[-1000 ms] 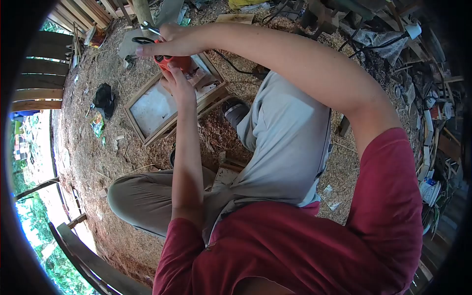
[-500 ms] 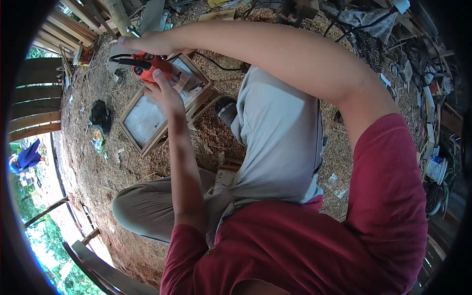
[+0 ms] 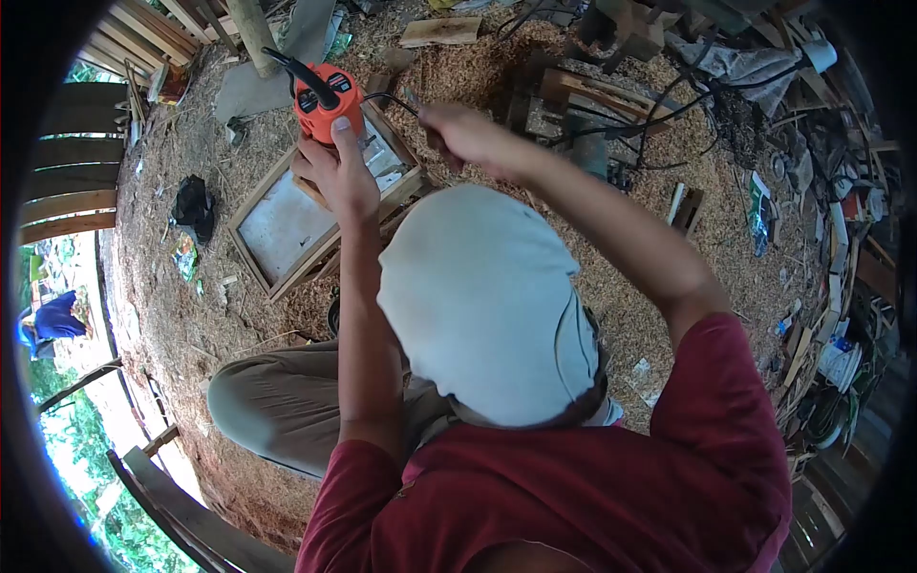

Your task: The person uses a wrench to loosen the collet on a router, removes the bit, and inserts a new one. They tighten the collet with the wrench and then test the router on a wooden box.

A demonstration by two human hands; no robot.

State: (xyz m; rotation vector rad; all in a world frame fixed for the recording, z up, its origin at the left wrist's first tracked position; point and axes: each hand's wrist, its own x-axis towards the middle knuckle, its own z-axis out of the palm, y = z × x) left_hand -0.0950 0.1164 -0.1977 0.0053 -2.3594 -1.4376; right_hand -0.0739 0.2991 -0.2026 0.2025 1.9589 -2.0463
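My left hand point(image 3: 336, 172) is closed around the lower body of an orange power tool point(image 3: 330, 100) with a black top and a thick black cord sleeve. The tool is upright over the corner of a wooden-framed panel point(image 3: 284, 227) with a pale, dusty face. My right hand point(image 3: 463, 137) is apart from the tool, to its right, with fingers curled. A small greyish tip shows by these fingers, close to the black cord point(image 3: 392, 99); what they grip is too small to name.
Wood shavings cover the ground point(image 3: 277, 329). A black plastic bag point(image 3: 194, 208) lies to the left. At the upper right are a wooden piece point(image 3: 611, 95) and loose cables point(image 3: 659, 119). My raised knee point(image 3: 487, 296) in pale trousers stands between my arms.
My right hand has left the power tool and swung right and back towards me. The tool, in my left hand, has turned more upright and shifted slightly right. My right knee has risen.
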